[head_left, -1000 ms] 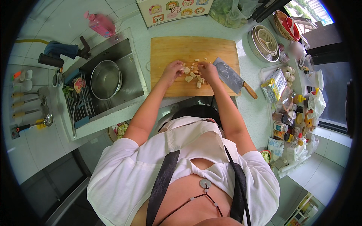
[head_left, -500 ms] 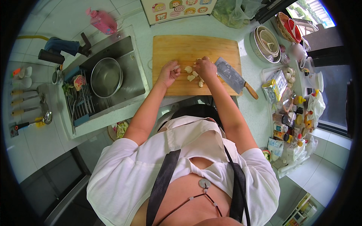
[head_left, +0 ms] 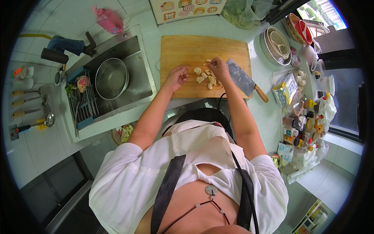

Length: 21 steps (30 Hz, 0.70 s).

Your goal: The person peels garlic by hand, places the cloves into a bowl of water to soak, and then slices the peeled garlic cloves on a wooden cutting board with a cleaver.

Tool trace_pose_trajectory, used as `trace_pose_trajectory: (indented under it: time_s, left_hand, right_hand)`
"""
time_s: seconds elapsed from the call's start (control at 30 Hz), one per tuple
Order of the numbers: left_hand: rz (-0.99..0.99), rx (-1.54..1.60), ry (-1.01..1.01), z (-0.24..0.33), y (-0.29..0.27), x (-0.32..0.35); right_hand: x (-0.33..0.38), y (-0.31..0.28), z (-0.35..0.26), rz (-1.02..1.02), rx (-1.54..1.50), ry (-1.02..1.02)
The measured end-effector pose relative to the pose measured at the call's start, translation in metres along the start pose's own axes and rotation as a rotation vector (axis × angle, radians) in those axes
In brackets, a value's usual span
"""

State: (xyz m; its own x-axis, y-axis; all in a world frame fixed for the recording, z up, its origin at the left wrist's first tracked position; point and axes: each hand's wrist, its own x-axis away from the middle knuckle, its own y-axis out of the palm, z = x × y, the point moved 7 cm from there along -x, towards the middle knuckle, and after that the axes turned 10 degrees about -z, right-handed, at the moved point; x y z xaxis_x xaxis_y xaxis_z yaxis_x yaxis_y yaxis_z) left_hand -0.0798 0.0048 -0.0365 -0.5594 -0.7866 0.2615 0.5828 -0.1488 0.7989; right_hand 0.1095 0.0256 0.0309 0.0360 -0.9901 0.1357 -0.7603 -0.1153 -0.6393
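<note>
Several pale garlic cloves (head_left: 200,79) lie loosely on a wooden cutting board (head_left: 183,46), between my two hands. My left hand (head_left: 178,79) is held over the board's left half with its fingers curled; anything in them is too small to tell. To the right of the cloves, my right hand (head_left: 220,71) bends down with thumb and fingertips pinched among the garlic. Whether a clove is between those fingertips is unclear. A cleaver (head_left: 240,78) with a wooden handle rests flat beside my right hand, its handle past the board's right edge.
On the left a steel sink (head_left: 136,72) holds a metal bowl (head_left: 112,80) and a dish rack (head_left: 82,97). A pink bottle (head_left: 108,20) stands behind it. At the right are stacked strainers (head_left: 276,46) and several seasoning bottles (head_left: 296,130). A bag of greens (head_left: 242,15) sits at the back.
My right hand has shifted slightly right and lifted off the cloves, uncovering more of them. A pale bit at my left fingertips no longer shows. The view has moved slightly.
</note>
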Motion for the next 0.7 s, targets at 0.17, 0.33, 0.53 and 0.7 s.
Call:
trace_pose_trajectory:
  time_s: [0.17,0.33,0.53,0.7]
  left_hand:
    - [0.292,-0.713,-0.107,0.014,0.014,0.003]
    - [0.264,-1.314,0.148,0.025,0.019,-0.023]
    - [0.210,-1.463,0.061,0.020,0.020,-0.037]
    - [0.157,-1.186,0.004,0.006,-0.007,-0.047]
  right_hand:
    - [0.012,0.002,0.017,-0.063,-0.036,0.046]
    - [0.023,0.019,0.010,-0.148,-0.024,0.051]
    - [0.027,0.041,-0.008,-0.281,0.172,-0.060]
    - [0.027,0.049,-0.017,-0.311,0.222,-0.052]
